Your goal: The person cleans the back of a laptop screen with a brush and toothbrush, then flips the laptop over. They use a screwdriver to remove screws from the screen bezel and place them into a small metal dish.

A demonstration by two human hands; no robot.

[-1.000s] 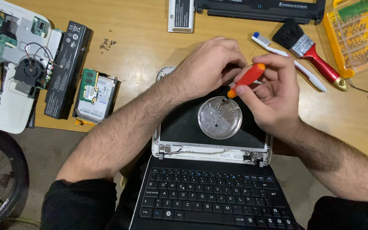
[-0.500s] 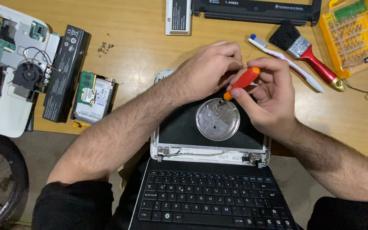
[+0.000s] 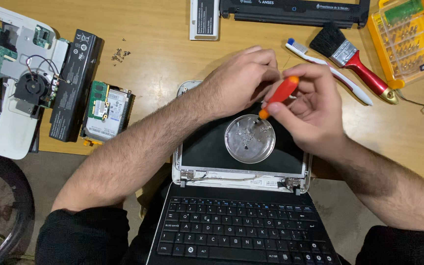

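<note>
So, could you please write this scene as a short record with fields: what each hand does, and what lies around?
right hand: holds a small orange-handled screwdriver, tip down
left hand: rests on the top edge of the laptop screen, fingers by the screwdriver
on screen: round clear dish with small screws
right side of table: toothbrush, paint brush, yellow bit case
left side of table: black battery, hard drive, opened white casing with fan
</note>
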